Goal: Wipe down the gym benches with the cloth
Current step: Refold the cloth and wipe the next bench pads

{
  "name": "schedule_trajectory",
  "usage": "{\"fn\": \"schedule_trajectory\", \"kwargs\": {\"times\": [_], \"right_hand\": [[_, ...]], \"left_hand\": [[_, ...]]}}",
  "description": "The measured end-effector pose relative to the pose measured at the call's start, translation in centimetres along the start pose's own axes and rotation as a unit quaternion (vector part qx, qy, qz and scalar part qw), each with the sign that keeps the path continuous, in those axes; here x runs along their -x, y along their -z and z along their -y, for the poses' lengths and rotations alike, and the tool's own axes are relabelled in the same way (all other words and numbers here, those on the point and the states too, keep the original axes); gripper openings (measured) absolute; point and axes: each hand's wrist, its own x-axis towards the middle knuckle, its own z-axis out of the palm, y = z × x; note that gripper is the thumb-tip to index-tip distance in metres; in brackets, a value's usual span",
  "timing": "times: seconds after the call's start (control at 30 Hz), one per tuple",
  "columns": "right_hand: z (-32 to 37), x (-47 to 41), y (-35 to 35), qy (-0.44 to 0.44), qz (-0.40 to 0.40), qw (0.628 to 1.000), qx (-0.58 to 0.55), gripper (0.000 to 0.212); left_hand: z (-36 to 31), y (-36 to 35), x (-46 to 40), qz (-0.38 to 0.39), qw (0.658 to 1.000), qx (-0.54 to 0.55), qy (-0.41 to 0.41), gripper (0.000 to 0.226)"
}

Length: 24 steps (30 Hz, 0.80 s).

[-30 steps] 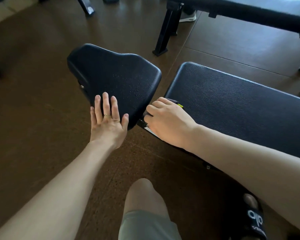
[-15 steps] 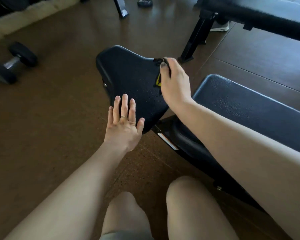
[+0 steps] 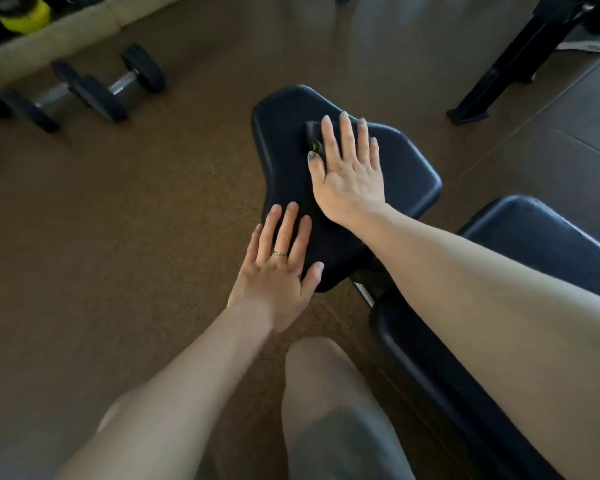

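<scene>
Dark cloth (image 3: pixel 313 135) flat on far part of black seat pad (image 3: pixel 406 168), mostly hidden under my right hand (image 3: pixel 352 174) — fingers straight, spread, pressing it down, yellow tag peeking by thumb. My left hand (image 3: pixel 278 271) flat on near edge of same pad, fingers extended, ring on one finger, holding nothing. Long bench pad (image 3: pixel 541 237) just right of seat. Two dumbbells (image 3: pixel 94 88) on brown floor (image 3: pixel 153 220), far left. My knee (image 3: pixel 326 375) below.

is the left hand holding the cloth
No, the left hand rests flat on the seat pad; the cloth lies under the right hand.
</scene>
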Motion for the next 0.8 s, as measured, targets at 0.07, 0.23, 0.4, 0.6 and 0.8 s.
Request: {"fn": "schedule_trajectory", "kwargs": {"times": [0.07, 0.23, 0.4, 0.6, 0.8], "right_hand": [[-0.5, -1.7, 0.7, 0.001, -0.001, 1.0, 0.007, 0.064], [-0.8, -3.4, 0.8, -0.014, -0.013, 1.0, 0.006, 0.063], [1.6, -0.9, 0.2, -0.05, -0.018, 0.998, -0.029, 0.064], [6.8, 5.4, -2.4, -0.033, -0.021, 0.999, -0.028, 0.063], [6.0, 1.9, -2.2, -0.028, -0.056, 0.998, 0.007, 0.06]], "left_hand": [[0.0, 0.1, -0.1, 0.007, 1.0, 0.007, 0.001, 0.068], [0.3, -0.3, 0.1, 0.003, 1.0, 0.004, -0.009, 0.07], [2.3, 1.7, 0.1, -0.07, 0.994, -0.006, -0.082, 0.062], [7.9, 7.2, -6.3, -0.193, 0.967, 0.146, 0.072, 0.048], [8.1, 10.2, -17.3, -0.076, 0.917, 0.383, 0.08, 0.051]]}}
